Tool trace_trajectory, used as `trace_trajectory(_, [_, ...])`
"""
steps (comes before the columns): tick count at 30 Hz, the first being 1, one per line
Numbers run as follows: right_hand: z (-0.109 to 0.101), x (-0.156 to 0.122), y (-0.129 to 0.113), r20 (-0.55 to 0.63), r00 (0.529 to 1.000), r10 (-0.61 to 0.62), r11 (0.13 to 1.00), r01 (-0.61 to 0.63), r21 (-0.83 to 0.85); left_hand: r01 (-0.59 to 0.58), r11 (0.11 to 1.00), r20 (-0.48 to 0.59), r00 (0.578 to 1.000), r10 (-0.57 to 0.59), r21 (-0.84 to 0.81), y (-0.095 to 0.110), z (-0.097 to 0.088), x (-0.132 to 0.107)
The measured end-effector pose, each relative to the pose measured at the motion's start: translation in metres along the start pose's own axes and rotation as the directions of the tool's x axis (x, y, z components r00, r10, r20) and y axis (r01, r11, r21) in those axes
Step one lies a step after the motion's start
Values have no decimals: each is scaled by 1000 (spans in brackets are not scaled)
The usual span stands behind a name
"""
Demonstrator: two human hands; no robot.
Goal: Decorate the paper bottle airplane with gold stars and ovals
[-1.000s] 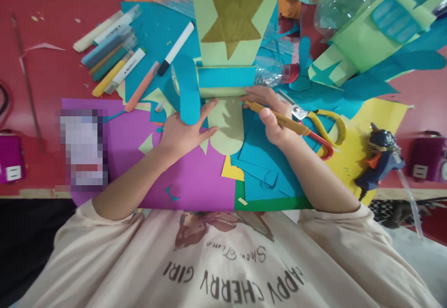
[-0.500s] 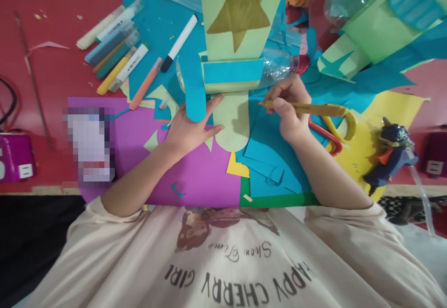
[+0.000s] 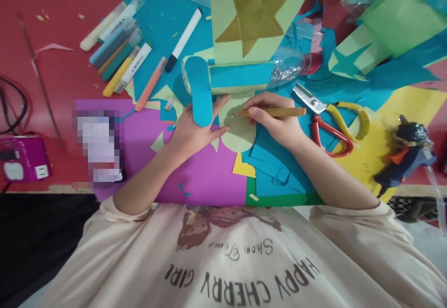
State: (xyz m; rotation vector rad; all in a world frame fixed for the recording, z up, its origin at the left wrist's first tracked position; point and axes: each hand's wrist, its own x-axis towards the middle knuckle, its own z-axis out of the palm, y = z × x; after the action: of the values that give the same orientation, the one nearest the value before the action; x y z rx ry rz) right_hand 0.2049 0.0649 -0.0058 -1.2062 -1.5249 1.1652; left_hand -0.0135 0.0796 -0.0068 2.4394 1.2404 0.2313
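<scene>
My right hand is closed around an ochre marker. Its tip is over the pale green rounded paper piece; whether it touches the paper I cannot tell. My left hand lies with fingers spread at the left edge of that piece. A round-ended blue paper strip covers part of its fingers. Just beyond both hands is a clear plastic bottle lying sideways, wrapped with green paper and a blue paper band. Above it extends a green panel with a brown star.
Red-and-yellow-handled scissors lie right of my right hand, with a glue gun farther right. Several markers are grouped at the upper left. A blurred phone-like object rests on purple paper, among paper scraps.
My right hand has moved left with the marker, bringing its tip over the green piece. The scissors' blades now show. The whole view has shifted slightly.
</scene>
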Motion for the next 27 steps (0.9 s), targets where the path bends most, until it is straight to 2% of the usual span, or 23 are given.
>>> trace_trajectory(5, [15,3,-3,-2,1000,-11,999,11,-50,-7,1000,-1,1000,7,23,-1,-1,-2])
trace_trajectory(11, [18,4,-7,48,999,-12,988,19,-150,-40,999,0,999,40,25,-3,0,-3])
trace_trajectory(16, [18,2,-6,69,997,-32,992,41,-122,-37,999,-7,999,37,-4,-2,0,-3])
trace_trajectory(22, [15,3,-5,56,994,-99,995,100,-23,-62,997,-23,998,63,44,-1,-2,-2])
trace_trajectory(24, [13,3,-4,18,995,-103,995,102,14,-55,997,-17,998,56,49,0,-2,-2])
trace_trajectory(27, [8,1,-2,-124,991,-49,995,59,82,-8,999,31,1000,7,41,2,-3,-1])
